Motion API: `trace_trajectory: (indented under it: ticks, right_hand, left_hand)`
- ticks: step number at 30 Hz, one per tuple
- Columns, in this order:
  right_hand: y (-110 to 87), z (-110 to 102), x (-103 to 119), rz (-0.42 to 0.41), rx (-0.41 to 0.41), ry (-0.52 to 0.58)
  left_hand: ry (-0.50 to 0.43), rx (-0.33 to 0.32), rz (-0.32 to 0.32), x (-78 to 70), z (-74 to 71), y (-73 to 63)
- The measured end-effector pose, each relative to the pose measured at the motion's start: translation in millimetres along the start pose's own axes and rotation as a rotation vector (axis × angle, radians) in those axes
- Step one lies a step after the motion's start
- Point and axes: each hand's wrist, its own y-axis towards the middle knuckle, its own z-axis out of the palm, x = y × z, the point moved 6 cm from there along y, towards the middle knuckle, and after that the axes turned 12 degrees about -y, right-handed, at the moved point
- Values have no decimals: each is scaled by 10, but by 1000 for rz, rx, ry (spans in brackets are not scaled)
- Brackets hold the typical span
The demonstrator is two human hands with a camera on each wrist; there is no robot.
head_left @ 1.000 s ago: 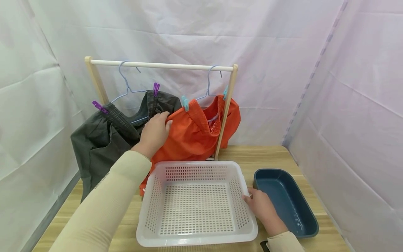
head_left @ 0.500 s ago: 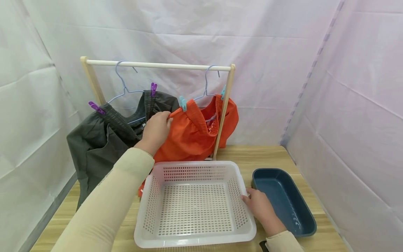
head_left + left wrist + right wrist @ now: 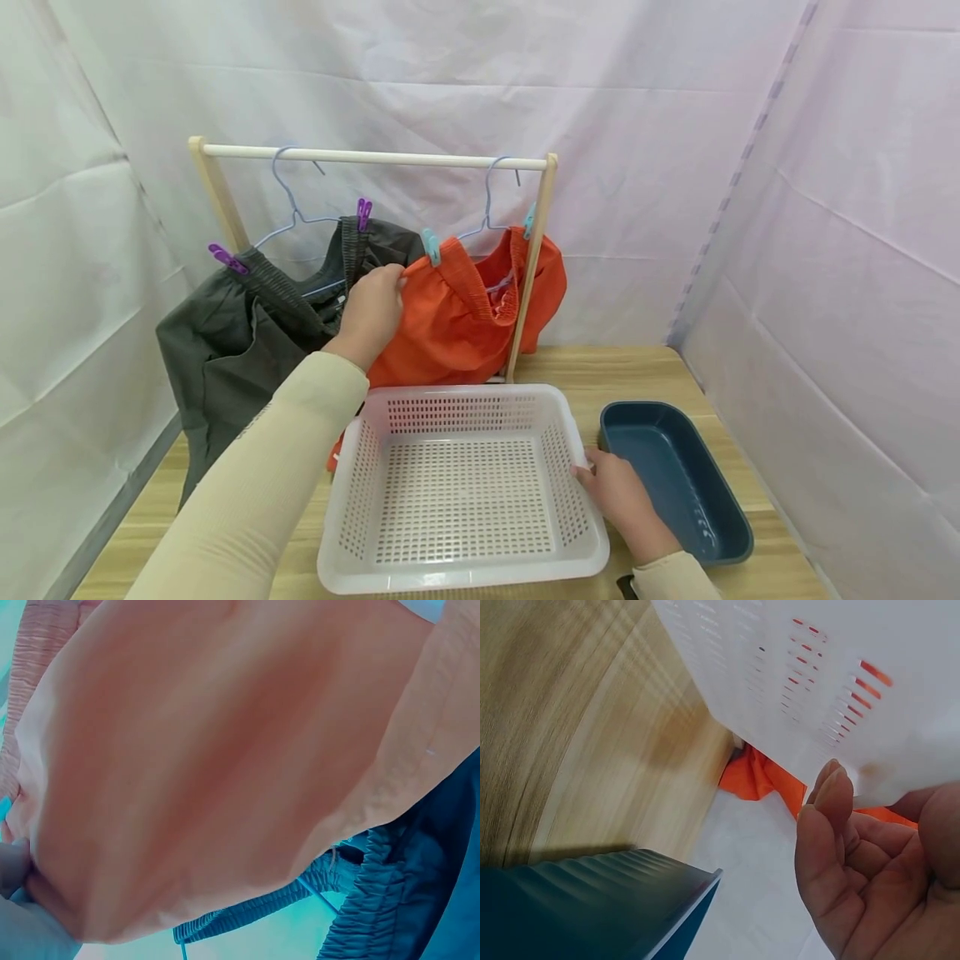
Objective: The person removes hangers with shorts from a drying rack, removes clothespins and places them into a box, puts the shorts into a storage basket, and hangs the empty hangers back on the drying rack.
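In the head view, my left hand [image 3: 372,310] pinches the side edge of the orange elastic-waist pants [image 3: 435,321], just below a light-blue clothespin [image 3: 431,247]. Their cloth fills most of the left wrist view, with my fingertips at its lower left. The pants hang from a blue wire hanger [image 3: 488,196] on a wooden rack [image 3: 375,157]. My right hand [image 3: 618,496] holds the right rim of a white perforated basket [image 3: 465,575]; in the right wrist view thumb and fingers lie either side of the rim. The basket has nothing in it.
Dark grey pants [image 3: 232,350] hang at the rack's left, held by purple clothespins [image 3: 228,258]. A dark-blue tray [image 3: 678,479] sits right of the basket on the wood-grain table [image 3: 615,371]. White fabric walls [image 3: 637,208] stand behind and on both sides.
The head view has shifted slightly, so the rack and basket appear a little further left. Both hands keep their holds, and the pants stay on the hanger.
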Motion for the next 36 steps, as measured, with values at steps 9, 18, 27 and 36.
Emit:
trace_trajectory:
  ticks: [9,18,27,36]
  right_hand:
    - [-4,-4,-10,-8,-21,9]
    - [-10,-9,-12,-4,-27,6]
    - [-8,13,-28,9,-18,11]
    - [-10,15,-27,17,-12,19]
  left_hand:
    - [46,-120,80,-53,-48,-23]
    - [49,-161,76,-56,-142,-45]
    - [43,-188,89,-16,-220,-77]
    - [27,-219,63,47,-321,-151]
